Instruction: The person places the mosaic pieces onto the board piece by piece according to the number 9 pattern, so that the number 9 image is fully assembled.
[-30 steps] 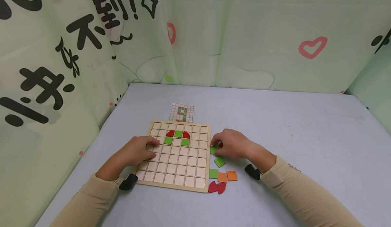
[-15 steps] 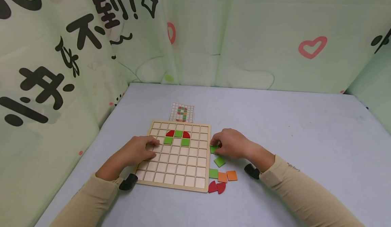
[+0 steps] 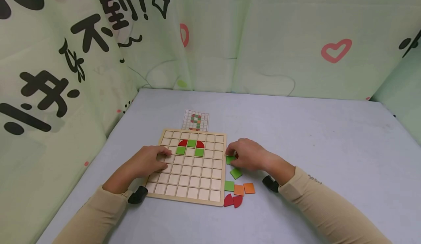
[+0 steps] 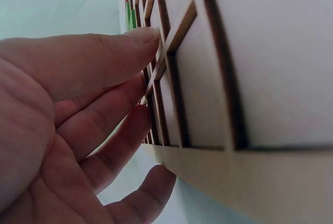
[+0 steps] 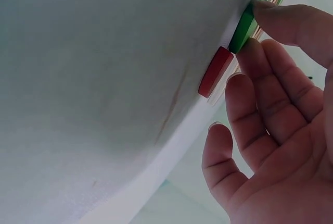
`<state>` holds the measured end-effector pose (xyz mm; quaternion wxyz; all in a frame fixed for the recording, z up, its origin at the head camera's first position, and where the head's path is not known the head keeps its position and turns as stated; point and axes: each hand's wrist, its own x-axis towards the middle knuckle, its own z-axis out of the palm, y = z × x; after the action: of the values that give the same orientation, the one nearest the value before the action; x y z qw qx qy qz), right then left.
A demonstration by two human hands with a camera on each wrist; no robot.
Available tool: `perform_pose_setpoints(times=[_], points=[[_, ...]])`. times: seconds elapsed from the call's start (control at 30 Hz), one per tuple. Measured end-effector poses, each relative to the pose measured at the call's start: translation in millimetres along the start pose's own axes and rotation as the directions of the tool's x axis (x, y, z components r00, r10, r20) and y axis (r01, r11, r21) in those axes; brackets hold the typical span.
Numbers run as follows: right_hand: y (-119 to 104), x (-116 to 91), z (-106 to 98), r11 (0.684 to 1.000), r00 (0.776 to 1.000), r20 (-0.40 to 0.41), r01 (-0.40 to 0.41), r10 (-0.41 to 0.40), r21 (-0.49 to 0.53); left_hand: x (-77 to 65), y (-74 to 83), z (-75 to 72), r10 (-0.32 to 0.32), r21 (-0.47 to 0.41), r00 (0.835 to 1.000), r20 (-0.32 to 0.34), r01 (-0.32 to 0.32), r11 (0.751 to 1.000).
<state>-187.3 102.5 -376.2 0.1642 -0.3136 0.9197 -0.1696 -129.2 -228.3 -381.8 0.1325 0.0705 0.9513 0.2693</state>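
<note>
My left hand (image 3: 152,160) rests its fingertips and thumb on the left part of the wooden grid board (image 3: 184,199), fingers loosely bent. In the left wrist view, the little finger lies at the board's rim (image 4: 208,172). Beyond the board's right edge, my right hand (image 3: 251,154) pinches a green square tile (image 5: 243,30) between thumb and index finger, low over the table. A red piece (image 5: 216,72) lies beside that tile, mostly hidden by the hand in the head view. Set in the board are green squares (image 3: 192,143) and red quarter-round pieces (image 3: 200,144).
A pattern card (image 3: 186,119) lies behind the board. Right of the board are more green tiles (image 3: 235,173), orange squares (image 3: 249,188) and red quarter-rounds (image 3: 237,201). A printed curtain (image 3: 279,35) hangs behind and left of the table (image 3: 296,127).
</note>
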Motion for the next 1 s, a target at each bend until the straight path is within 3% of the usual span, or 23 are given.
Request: perform_pose_setpoints(times=[0.57,1.0], points=[[-2,-1,-4,0.998,0.999,-0.038,-0.009,0.011,0.06,-1.4,1.5,0.6,-0.037,-0.005,0.999,0.008,0.037,0.999],[-17,8,-11,0.987,0.991,-0.083,0.115,-0.107,0.11,-1.8,3.6,0.5,-0.041,-0.012,0.999,0.004,0.041,0.999]])
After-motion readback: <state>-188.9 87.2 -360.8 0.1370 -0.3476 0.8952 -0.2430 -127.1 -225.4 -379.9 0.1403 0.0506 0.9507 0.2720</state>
